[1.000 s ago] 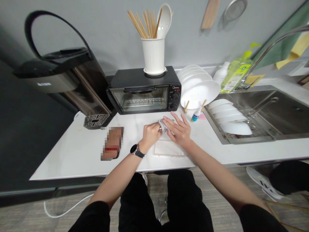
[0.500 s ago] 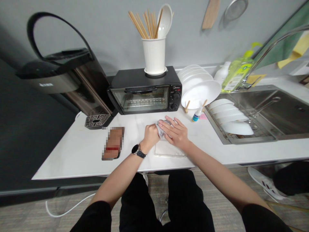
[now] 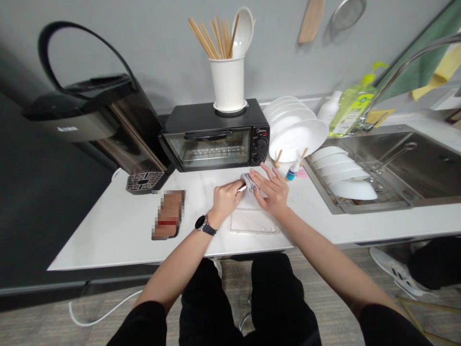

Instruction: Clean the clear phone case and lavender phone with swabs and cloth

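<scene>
My left hand (image 3: 226,198), with a black watch (image 3: 202,223) at the wrist, is closed round a small thing with a pale shiny edge (image 3: 242,188), mostly hidden by my fingers. A crumpled grey cloth (image 3: 248,181) lies against it. My right hand (image 3: 272,191) has its thumb and forefinger on the cloth, the other fingers stretched out. Just below my hands, a clear flat case (image 3: 252,222) lies on the white counter (image 3: 118,240). A small white and blue bottle (image 3: 292,172) stands beyond my right fingertips.
Behind my hands stands a black toaster oven (image 3: 216,144) bearing a white cup (image 3: 227,84) of chopsticks. A water dispenser (image 3: 118,125) and a phone (image 3: 168,215) are left. Racked plates (image 3: 298,139), bowls (image 3: 347,173) and a sink (image 3: 425,168) are right.
My right hand has shifted right and its fingers have lifted off my left hand. The cloth has moved slightly up and right, and the shiny edge in my left hand now shows.
</scene>
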The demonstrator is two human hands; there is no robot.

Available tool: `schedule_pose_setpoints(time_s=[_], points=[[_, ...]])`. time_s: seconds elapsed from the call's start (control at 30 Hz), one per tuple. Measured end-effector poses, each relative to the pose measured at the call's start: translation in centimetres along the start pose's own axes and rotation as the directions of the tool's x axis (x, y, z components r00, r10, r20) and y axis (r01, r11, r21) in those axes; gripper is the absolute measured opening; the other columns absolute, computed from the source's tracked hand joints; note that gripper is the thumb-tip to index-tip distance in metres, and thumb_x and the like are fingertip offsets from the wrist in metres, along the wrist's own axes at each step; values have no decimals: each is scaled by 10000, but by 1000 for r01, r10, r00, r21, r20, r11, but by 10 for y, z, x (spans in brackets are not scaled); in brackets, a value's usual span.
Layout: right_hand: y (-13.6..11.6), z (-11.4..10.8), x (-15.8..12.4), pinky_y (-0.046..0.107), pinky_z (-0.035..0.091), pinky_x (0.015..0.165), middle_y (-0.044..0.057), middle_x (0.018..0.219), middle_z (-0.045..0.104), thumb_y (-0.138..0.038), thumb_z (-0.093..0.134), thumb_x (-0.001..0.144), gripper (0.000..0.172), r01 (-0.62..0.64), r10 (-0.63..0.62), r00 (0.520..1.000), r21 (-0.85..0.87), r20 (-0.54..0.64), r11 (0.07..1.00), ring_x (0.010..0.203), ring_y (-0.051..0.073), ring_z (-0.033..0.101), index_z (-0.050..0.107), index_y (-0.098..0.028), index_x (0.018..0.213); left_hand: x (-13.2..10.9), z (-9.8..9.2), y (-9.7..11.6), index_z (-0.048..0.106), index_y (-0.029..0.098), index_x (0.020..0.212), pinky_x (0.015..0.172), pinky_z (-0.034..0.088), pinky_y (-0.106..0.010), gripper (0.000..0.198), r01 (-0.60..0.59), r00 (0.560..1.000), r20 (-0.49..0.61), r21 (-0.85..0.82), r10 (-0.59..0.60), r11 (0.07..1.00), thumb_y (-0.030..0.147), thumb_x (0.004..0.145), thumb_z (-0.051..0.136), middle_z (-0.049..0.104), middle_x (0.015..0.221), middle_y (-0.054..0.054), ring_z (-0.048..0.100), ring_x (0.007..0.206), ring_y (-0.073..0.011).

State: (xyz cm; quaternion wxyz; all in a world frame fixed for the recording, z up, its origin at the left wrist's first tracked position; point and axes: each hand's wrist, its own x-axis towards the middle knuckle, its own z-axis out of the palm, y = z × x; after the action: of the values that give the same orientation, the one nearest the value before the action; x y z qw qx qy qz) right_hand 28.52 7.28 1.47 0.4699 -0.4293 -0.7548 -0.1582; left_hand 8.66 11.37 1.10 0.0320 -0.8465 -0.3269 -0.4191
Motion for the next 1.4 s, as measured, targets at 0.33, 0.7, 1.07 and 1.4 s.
schedule_pose_setpoints(time_s=[0.33, 0.7, 1.07, 1.4], points=[[-6, 1, 1, 568, 455, 1229, 25, 1412, 704, -233, 544, 1014, 451, -12, 10, 999, 57, 34, 998, 1461, 308, 541, 639, -314, 1447, -1, 3, -1, 725, 173, 831, 572, 445, -244, 217, 27, 999, 19, 7, -27, 1000, 112, 913, 535, 717, 676, -34, 654, 577, -154], [-18, 6, -1, 487, 479, 1233, -5, 1410, 704, -281, 516, 1050, 393, 163, -176, 963, 80, 204, 983, 1462, 254, 543, 668, -310, 1411, -8, 10, -11, 586, 192, 588, 487, 412, -272, 207, -5, 999, 47, -88, 9, 996, 218, 793, 585, 594, 536, -43, 537, 461, -164], [5, -4, 3, 589, 464, 1213, 30, 1411, 706, -229, 535, 1014, 454, -43, 44, 999, 20, -21, 999, 1463, 311, 543, 634, -303, 1451, 1, 0, 1, 758, 173, 1109, 666, 515, -251, 226, -13, 999, -47, -69, 10, 998, 162, 988, 567, 812, 909, -77, 747, 720, -180], [-12, 3, 2, 466, 477, 1222, 33, 1391, 722, -244, 528, 1045, 417, 157, -156, 985, -5, 73, 988, 1460, 258, 549, 645, -259, 1445, -2, 3, -3, 605, 175, 646, 499, 392, -263, 196, -38, 999, 10, 8, 38, 999, 151, 837, 567, 645, 593, -43, 583, 489, -162]])
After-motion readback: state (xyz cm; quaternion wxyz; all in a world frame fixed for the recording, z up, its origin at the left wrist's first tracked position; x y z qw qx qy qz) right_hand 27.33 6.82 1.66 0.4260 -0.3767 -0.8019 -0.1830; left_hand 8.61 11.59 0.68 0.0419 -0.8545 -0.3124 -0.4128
